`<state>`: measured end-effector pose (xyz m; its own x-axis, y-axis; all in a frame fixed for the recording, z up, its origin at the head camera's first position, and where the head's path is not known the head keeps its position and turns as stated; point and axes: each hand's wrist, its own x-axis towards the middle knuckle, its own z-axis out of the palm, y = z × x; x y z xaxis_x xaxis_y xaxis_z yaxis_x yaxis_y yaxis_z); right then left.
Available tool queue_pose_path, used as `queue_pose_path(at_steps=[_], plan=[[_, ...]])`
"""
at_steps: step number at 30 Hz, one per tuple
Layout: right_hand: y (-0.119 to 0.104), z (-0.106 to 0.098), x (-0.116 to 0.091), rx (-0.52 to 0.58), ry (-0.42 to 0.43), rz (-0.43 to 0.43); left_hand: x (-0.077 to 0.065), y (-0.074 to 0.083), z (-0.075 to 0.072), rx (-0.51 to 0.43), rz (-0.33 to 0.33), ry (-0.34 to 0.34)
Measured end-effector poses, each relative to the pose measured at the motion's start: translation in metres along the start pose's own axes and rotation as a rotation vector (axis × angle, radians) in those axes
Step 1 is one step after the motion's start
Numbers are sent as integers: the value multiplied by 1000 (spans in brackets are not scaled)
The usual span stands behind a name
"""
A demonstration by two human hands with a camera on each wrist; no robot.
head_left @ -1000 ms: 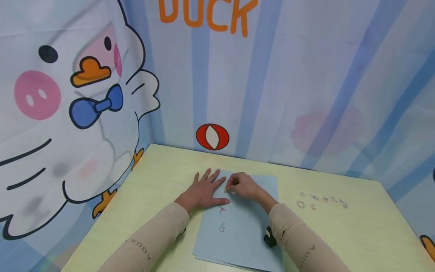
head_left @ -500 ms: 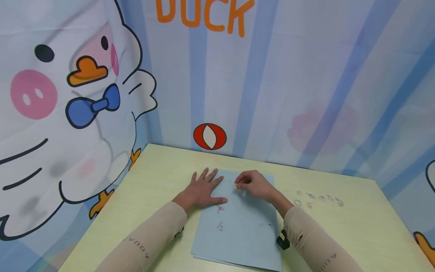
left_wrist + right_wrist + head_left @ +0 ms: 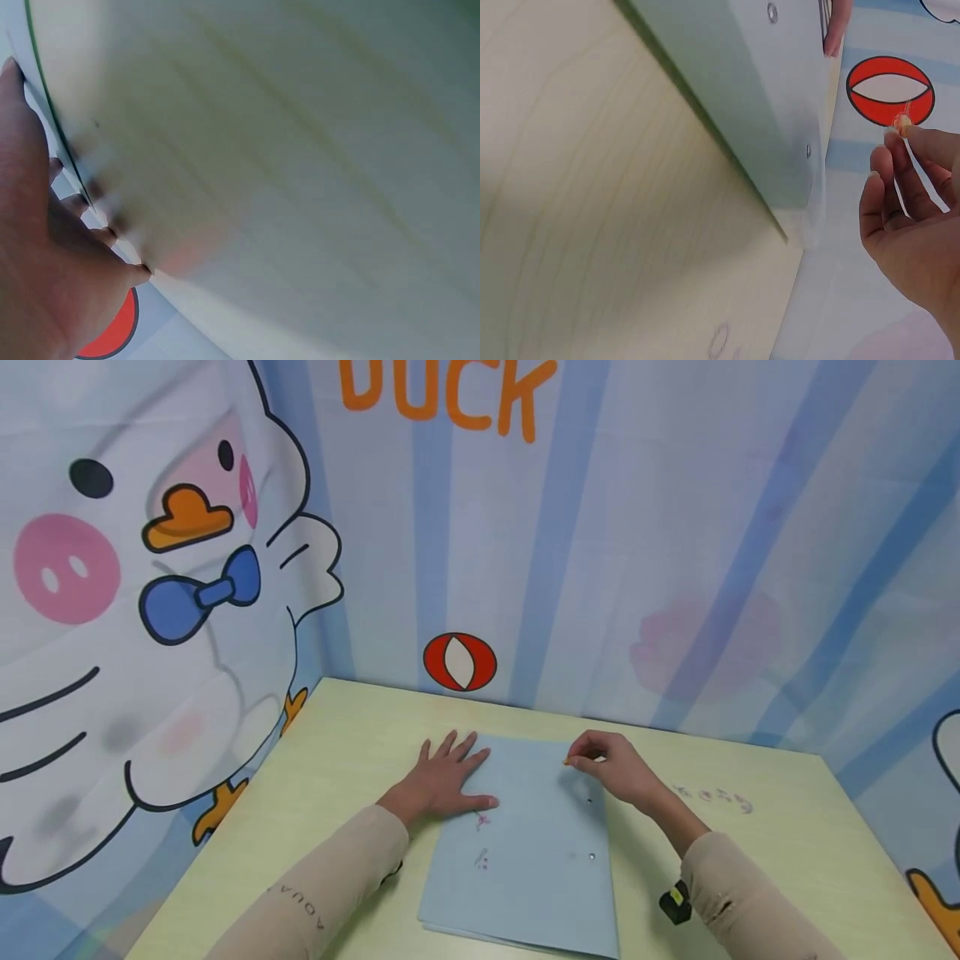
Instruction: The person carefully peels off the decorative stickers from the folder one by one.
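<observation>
My left hand point(image 3: 441, 783) lies flat with fingers spread across the left edge of a light blue folder point(image 3: 540, 893). In the left wrist view the spread fingers point(image 3: 75, 206) reach toward the table's far edge. Above the folder's upper right corner, my right hand point(image 3: 618, 770) pinches a small piece point(image 3: 567, 762) between thumb and index finger. Up close in the right wrist view, that piece point(image 3: 903, 122) is tiny and partly clear, with an orange-yellow patch. A small pink bow shape point(image 3: 482, 820) and a cluster of small dark marks point(image 3: 482, 860) show on the folder's left side.
Several small purplish ring and squiggle shapes point(image 3: 720, 795) lie on the pale wood table point(image 3: 787, 868), right of the folder. Metal eyelets point(image 3: 592, 856) line the folder's right side. A printed duck cloth point(image 3: 480, 543) rises behind the table.
My right hand has moved right across the folder, from beside the left hand to the upper right corner, with the small piece still pinched. The left hand stays in place.
</observation>
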<state>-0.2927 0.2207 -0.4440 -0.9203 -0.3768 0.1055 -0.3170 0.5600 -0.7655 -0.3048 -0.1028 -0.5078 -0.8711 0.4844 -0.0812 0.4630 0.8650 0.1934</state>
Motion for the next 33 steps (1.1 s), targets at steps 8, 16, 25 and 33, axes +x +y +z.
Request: queue_pose_path(at_steps=[8, 16, 25, 33], plan=[[18, -20, -18, -47, 83, 5, -1, 0, 1, 3, -4, -2], [34, -44, -44, -68, 148, 95, -1, 1, 0, -15, 6, 13], [60, -69, -68, -135, 198, 180, -1, -1, 1, -10, 5, 13], [82, -79, -85, -142, 241, 243, 2, -3, 4, 3, -5, 0]])
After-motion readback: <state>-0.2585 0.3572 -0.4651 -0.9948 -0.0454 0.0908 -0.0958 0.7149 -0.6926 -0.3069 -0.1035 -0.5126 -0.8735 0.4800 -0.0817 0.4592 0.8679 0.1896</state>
